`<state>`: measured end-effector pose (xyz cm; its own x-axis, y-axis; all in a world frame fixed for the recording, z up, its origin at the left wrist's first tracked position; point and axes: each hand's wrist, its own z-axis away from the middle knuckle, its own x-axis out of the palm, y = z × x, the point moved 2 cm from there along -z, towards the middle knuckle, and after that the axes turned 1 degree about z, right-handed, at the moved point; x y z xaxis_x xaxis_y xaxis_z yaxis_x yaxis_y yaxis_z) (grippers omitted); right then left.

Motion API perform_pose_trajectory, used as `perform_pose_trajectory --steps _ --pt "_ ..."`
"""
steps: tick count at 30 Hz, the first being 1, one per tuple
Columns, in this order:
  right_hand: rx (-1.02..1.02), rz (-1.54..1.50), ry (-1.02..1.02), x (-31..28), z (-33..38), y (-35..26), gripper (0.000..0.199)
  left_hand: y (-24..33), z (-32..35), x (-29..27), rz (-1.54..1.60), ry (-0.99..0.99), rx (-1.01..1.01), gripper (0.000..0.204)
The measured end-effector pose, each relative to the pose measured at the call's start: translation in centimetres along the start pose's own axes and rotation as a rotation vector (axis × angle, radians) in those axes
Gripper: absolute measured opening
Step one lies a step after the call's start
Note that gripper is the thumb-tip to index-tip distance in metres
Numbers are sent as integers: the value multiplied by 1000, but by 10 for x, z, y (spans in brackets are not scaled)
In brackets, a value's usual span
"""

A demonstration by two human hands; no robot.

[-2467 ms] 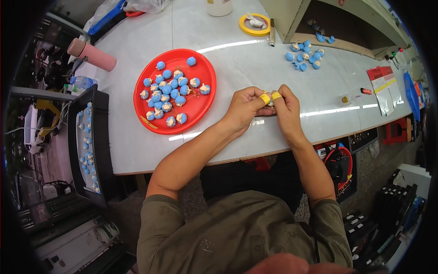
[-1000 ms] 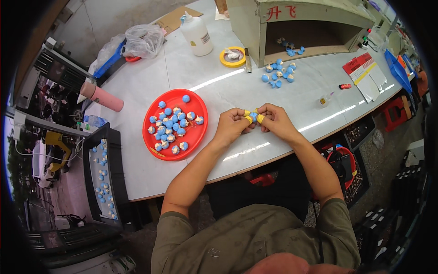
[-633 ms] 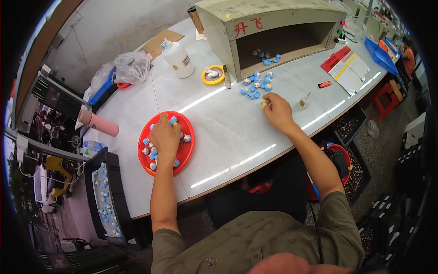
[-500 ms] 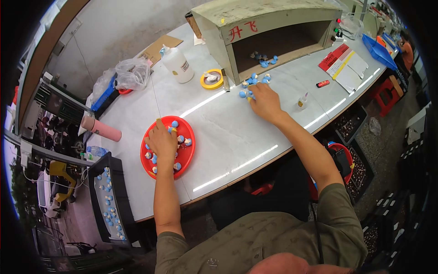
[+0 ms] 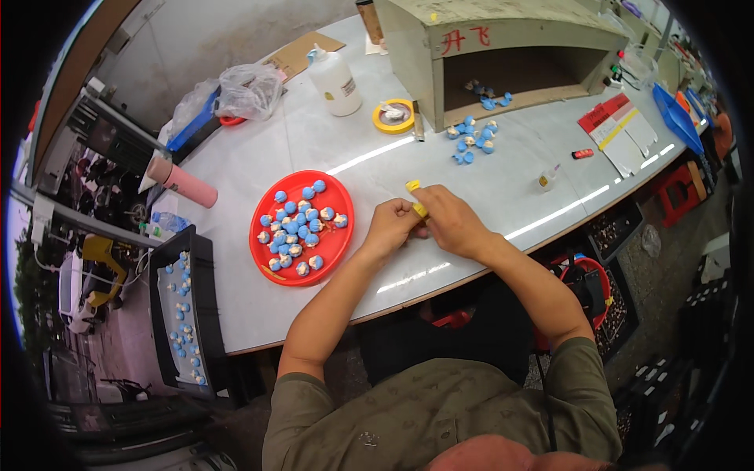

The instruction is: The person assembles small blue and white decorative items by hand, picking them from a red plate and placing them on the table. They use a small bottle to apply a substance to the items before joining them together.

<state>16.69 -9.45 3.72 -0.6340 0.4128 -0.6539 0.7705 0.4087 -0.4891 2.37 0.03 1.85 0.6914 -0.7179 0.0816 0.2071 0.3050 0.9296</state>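
Meeting over the tabletop (image 5: 377, 173): left hand (image 5: 389, 228) and right hand (image 5: 455, 222), fingers bent inward, tips close together. Whatever lies between them is hidden by the hands; cannot tell whether they grasp anything. Yellow wraps (image 5: 414, 186) at the tips; owner of the lower one unclear. Pale box (image 5: 410, 71) cut off by upper edge, its inside shadowed. Blue-and-cream balls (image 5: 291, 227) sit on the red plate (image 5: 336, 245), left of the left fingers, well apart. Looser cluster (image 5: 470, 141) lies beyond the right fingers, before the box.
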Motion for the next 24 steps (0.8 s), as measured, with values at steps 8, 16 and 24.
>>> perform_pose_trajectory --steps 8,16,24 --pt "197 321 491 -61 80 32 54 -7 0 -6 138 -63 2 24" --pt "725 778 435 -119 107 124 45 -8 6 5 174 -190 -133 31" --pt "532 -309 354 -64 70 47 38 -11 3 -4 205 -246 -152 31"
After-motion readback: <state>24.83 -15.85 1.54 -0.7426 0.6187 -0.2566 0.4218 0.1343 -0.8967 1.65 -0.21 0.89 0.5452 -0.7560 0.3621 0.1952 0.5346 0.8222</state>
